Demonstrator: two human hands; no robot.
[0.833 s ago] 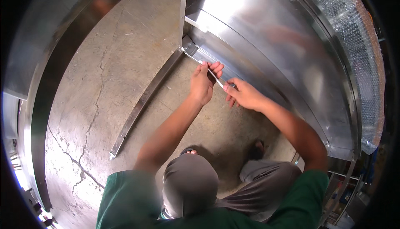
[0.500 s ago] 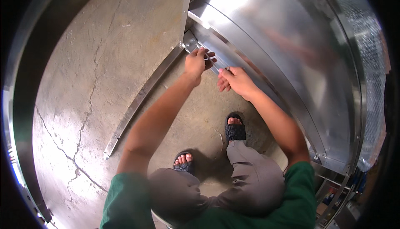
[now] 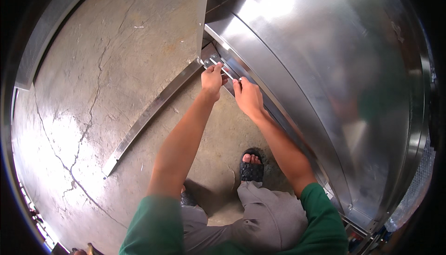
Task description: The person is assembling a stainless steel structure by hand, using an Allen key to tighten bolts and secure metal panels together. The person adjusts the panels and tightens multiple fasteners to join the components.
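Both my hands are on a slim metal rod-like tool [image 3: 228, 73], whose exact kind I cannot make out. The fingers of my left hand [image 3: 212, 82] close around it near the far end. My right hand [image 3: 249, 98] pinches its near end. The tool slants toward round bolt heads [image 3: 213, 56] on a metal corner bracket [image 3: 208, 51], low on a stainless steel frame. Whether its tip sits in a bolt I cannot tell.
A large shiny steel panel [image 3: 325, 64] rises along my right. From the corner a metal bar [image 3: 151, 116] runs toward me on the left over the cracked concrete floor [image 3: 65, 106]. An upright metal edge [image 3: 203, 18] stands beyond the corner. Bubble wrap [image 3: 409, 194] shows at far right.
My right hand has closed on the near end of the tool, its fingers loose before. My left hand stays at the far end. The view has shifted a little.
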